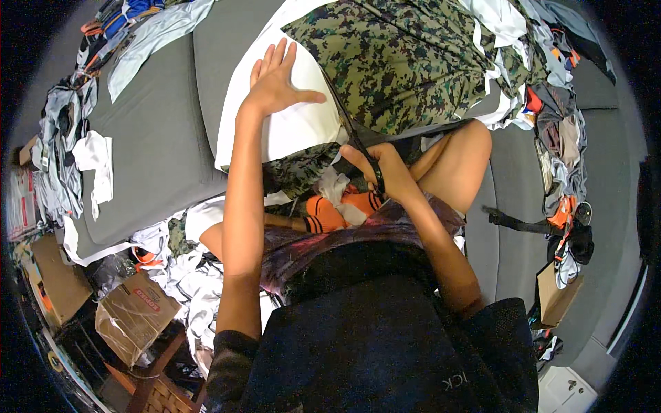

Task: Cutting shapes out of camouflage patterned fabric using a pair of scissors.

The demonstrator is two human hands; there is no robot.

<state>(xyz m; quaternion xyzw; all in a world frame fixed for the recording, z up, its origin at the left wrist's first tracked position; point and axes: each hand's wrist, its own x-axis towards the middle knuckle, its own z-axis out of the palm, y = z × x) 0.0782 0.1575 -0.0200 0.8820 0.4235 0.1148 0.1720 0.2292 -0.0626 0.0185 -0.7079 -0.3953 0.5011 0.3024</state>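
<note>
On the grey cushions (155, 141), best to smooth the white cloth (299, 134) left of the camouflage fabric (403, 65) with the left grip (275, 88) spread and empty, and, with the right grip (392, 173) clasped round the black scissors (361, 143) at that fabric's lower-left edge, guide the blades slowly.

The right hand (387, 171) partly hides the black scissors (354, 135); the view's far edge crops the camouflage cloth (399, 72).

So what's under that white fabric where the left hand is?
Grey cushion borders the white fabric on the left and probably continues underneath. Camouflage fabric shows at its lower edge. Whatever else lies beneath is covered.
</note>
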